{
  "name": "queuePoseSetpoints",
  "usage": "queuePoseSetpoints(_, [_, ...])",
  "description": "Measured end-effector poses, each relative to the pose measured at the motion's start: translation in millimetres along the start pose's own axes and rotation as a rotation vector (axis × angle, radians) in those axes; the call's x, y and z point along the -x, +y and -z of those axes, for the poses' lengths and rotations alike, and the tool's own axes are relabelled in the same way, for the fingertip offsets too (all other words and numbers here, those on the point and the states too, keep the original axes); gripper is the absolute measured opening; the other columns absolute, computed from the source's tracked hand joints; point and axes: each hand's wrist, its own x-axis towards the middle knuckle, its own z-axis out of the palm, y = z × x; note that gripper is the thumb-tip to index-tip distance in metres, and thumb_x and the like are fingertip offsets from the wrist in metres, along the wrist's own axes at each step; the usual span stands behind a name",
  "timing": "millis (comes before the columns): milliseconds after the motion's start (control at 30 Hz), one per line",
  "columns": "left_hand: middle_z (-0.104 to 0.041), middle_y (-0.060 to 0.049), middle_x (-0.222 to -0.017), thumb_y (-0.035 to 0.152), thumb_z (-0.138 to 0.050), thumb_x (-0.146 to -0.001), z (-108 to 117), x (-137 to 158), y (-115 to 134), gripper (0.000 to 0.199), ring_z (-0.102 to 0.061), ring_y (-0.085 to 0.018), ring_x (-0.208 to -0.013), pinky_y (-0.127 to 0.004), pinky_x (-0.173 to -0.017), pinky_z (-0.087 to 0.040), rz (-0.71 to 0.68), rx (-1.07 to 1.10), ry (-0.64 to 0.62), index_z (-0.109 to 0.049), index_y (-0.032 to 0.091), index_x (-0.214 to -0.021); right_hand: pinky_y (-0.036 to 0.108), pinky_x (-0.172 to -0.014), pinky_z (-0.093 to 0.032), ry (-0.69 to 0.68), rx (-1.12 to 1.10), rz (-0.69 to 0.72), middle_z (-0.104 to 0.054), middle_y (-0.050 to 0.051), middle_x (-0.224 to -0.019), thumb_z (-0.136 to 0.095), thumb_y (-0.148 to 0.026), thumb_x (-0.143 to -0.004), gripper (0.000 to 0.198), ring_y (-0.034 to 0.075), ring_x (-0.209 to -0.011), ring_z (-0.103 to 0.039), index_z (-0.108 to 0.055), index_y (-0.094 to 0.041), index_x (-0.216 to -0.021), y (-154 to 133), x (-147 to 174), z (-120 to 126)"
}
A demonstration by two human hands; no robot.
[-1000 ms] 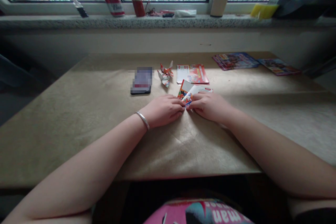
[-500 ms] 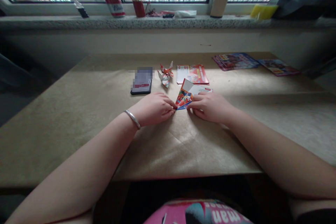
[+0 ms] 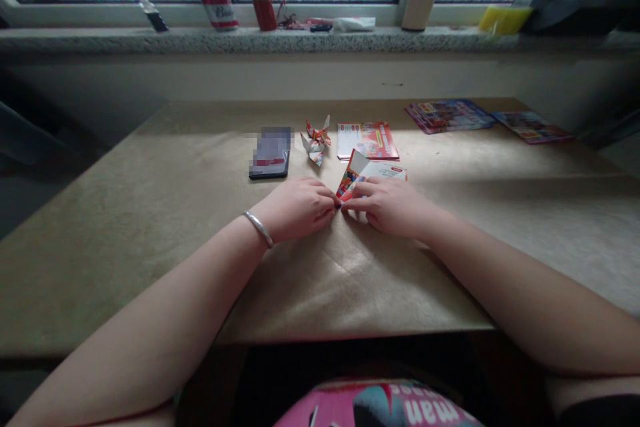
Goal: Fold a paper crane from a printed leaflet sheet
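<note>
A partly folded sheet of printed paper (image 3: 355, 165), white on one face and bright red, blue and orange on the other, lies on the table between my hands. My left hand (image 3: 304, 207) pinches its near left corner, with fingers curled and a silver bangle at the wrist. Over the near edge, my right hand (image 3: 393, 205) presses the fold with its fingertips, almost touching the left ones. Much of the paper's near part is hidden under the right fingers. Just beyond it lie a stack of printed sheets (image 3: 367, 141) and a folded paper figure (image 3: 317, 140) with pointed tips.
A phone (image 3: 271, 153) rests left of the paper figure. Colourful booklets (image 3: 450, 115) are piled at the far right, with another booklet (image 3: 531, 127) beside them. On the granite windowsill (image 3: 310, 42) stand a red can (image 3: 216, 3) and a red lighter (image 3: 264, 11).
My right hand has slid left along the near edge toward my left fingertips, and the near flap is now folded over, showing red. My left hand stays at the corner.
</note>
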Motion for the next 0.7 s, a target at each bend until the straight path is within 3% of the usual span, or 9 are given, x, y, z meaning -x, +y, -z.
queuePoseSetpoints(533, [-0.075,-0.006,-0.095,0.021,-0.051,-0.089,-2,0,-2,0.023,-0.068,-0.018,-0.089,-0.032,-0.086,-0.051,-0.007,0.022,0.007,-0.074,0.018,-0.09,0.03,-0.066,-0.037,-0.064,0.01,-0.164,-0.07,0.002,-0.094,-0.054,-0.015,-0.083,0.035,0.018,-0.082,-0.059,-0.077,-0.035,-0.1,19,18,14])
queuePoseSetpoints(700, [-0.075,-0.005,-0.096,0.021,-0.051,-0.089,-1,1,-2,0.024,-0.068,-0.018,-0.089,-0.033,-0.085,-0.051,0.001,0.023,0.006,-0.075,0.018,-0.092,0.028,-0.064,-0.039,-0.072,-0.03,-0.222,-0.072,-0.003,-0.098,-0.054,-0.012,-0.08,0.037,0.015,-0.082,-0.062,-0.078,-0.037,-0.092,30,24,15])
